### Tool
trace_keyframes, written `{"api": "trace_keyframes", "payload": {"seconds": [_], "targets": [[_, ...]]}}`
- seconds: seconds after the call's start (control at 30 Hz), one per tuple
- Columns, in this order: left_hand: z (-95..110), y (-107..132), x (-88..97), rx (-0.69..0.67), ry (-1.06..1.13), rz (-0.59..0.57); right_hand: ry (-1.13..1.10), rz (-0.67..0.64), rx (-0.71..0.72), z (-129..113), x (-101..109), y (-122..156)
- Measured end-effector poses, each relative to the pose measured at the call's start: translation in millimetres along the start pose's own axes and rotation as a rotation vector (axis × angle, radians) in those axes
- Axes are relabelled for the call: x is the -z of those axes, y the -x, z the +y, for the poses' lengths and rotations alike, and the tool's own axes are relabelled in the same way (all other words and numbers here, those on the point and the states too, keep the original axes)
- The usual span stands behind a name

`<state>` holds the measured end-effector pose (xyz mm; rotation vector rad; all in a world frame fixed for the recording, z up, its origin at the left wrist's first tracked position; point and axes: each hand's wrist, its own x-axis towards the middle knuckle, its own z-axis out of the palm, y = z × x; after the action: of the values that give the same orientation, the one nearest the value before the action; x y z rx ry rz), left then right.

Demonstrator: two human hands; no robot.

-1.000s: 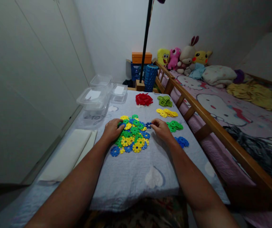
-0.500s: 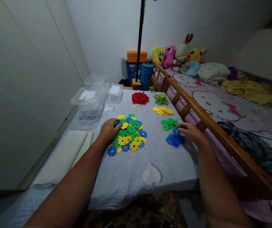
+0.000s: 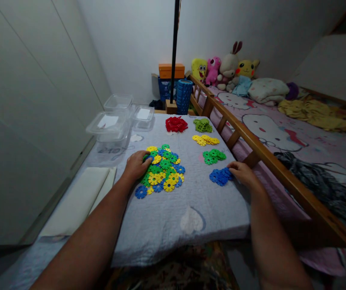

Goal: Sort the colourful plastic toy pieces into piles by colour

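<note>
A mixed heap of blue, green and yellow plastic snowflake discs (image 3: 164, 169) lies on the cloth-covered table (image 3: 163, 225). My left hand (image 3: 136, 164) rests on the heap's left edge, thumb apart from the fingers, with a bit of blue showing between them. My right hand (image 3: 243, 174) pinches at the right edge of a blue snowflake disc pile (image 3: 220, 176); its fingertips partly hide the disc they touch. Behind that pile are green snowflake discs (image 3: 213, 156), yellow ones (image 3: 205, 140), a light green pile (image 3: 202, 125) and a red pile (image 3: 176, 124).
Clear plastic boxes (image 3: 108, 131) stand at the table's back left, near a folded cream cloth (image 3: 78, 201). A wooden bed rail (image 3: 251, 147) runs along the right side. A black pole (image 3: 174, 52) rises behind the table, beside a blue foam roller (image 3: 184, 97).
My right hand has lowered a blue snowflake disc onto the blue pile and shifted slightly right. My left hand stays at the mixed heap. The view has turned a little.
</note>
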<state>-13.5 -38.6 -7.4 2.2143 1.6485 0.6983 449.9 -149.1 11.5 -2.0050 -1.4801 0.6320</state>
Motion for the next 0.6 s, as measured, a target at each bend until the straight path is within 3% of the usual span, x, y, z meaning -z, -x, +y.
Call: {"api": "trace_keyframes", "payload": {"seconds": [0.13, 0.3, 0.6], "targets": [[1, 1, 1.0, 0.001, 0.008, 0.001, 0.082, 0.079, 0.105, -9, -4, 5], [2, 2, 1.7, 0.008, 0.044, 0.020, 0.132, 0.042, 0.253, -26, -17, 18], [5, 3, 2.3, 0.060, 0.169, 0.069, 0.181, 0.042, 0.293, -42, -21, 20]]}}
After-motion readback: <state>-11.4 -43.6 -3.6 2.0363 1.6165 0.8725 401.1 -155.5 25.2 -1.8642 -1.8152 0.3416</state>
